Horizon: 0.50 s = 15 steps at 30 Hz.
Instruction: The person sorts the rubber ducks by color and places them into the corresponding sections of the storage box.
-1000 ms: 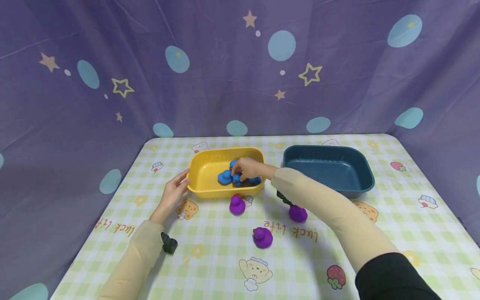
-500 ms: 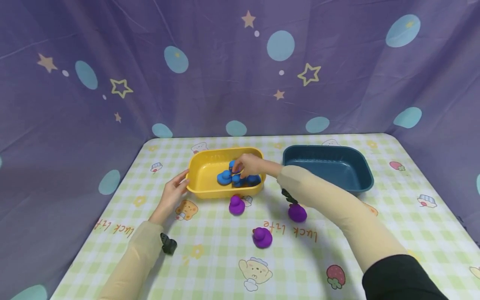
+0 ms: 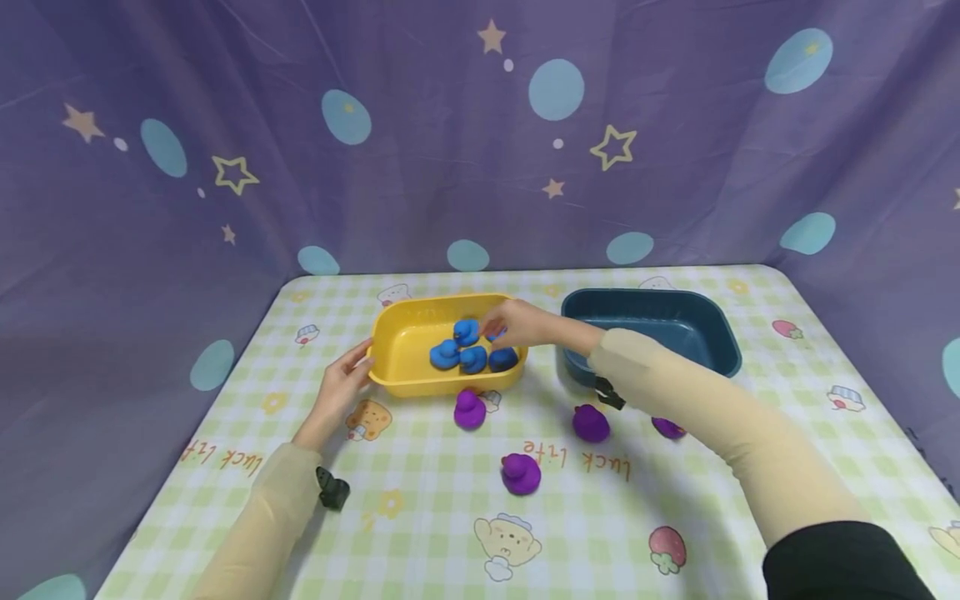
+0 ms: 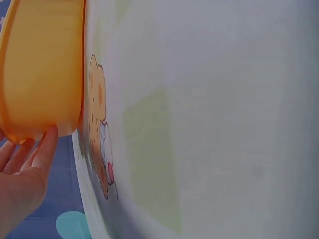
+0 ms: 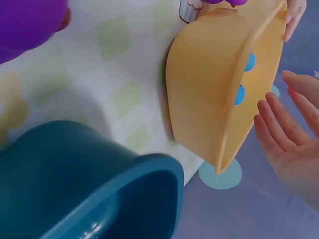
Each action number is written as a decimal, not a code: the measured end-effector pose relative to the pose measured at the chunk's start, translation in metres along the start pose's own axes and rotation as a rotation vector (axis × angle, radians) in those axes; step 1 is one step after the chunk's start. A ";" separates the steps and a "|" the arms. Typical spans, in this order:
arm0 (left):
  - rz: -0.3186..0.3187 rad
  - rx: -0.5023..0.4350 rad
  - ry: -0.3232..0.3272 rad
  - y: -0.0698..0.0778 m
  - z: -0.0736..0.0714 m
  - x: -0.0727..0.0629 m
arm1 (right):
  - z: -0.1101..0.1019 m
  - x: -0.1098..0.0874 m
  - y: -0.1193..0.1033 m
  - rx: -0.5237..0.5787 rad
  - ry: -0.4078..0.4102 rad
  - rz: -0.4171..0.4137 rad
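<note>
A yellow basin (image 3: 420, 387) stands at the table's back left with several blue toy ducks (image 3: 446, 356) inside, bunched toward its right half. My left hand (image 3: 342, 390) touches the basin's left end. In the left wrist view its nearly straight fingers (image 4: 46, 149) lie against the outer wall under the rim. Over the basin's right end hovers my right hand (image 3: 517, 323), partly covering a blue duck. The right wrist view shows that hand's fingers (image 5: 279, 117) spread and loosely bent, holding nothing, near the basin's rim.
A dark teal basin (image 3: 727, 362) stands to the right, partly behind my right forearm. Several purple toy ducks lie in front of the basins, including one purple duck (image 3: 521, 474) nearest me and another (image 3: 668, 428) half hidden by the sleeve. A purple curtain (image 3: 420, 192) hangs behind the table.
My right hand has lifted off the blue ducks and moved right, uncovering more of them. A purple duck shows from behind the right sleeve. My left hand stays at the yellow basin.
</note>
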State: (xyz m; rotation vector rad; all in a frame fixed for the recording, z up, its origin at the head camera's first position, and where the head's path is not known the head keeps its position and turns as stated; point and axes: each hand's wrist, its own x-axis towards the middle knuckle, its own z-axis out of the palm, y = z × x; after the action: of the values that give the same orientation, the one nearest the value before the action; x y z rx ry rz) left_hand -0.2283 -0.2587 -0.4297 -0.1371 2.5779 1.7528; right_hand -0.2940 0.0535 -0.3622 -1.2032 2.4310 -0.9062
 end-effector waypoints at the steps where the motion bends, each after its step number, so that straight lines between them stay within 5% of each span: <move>1: 0.000 -0.003 -0.001 0.000 0.000 0.000 | -0.001 -0.003 -0.001 0.002 0.002 -0.001; 15: 0.007 0.002 -0.007 -0.002 -0.001 0.001 | -0.013 -0.052 -0.007 -0.034 0.108 -0.023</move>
State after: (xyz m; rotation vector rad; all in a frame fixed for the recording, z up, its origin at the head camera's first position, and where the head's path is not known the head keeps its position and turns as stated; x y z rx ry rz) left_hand -0.2294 -0.2599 -0.4310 -0.1213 2.5779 1.7504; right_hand -0.2646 0.0970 -0.3488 -1.2258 2.5313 -0.9638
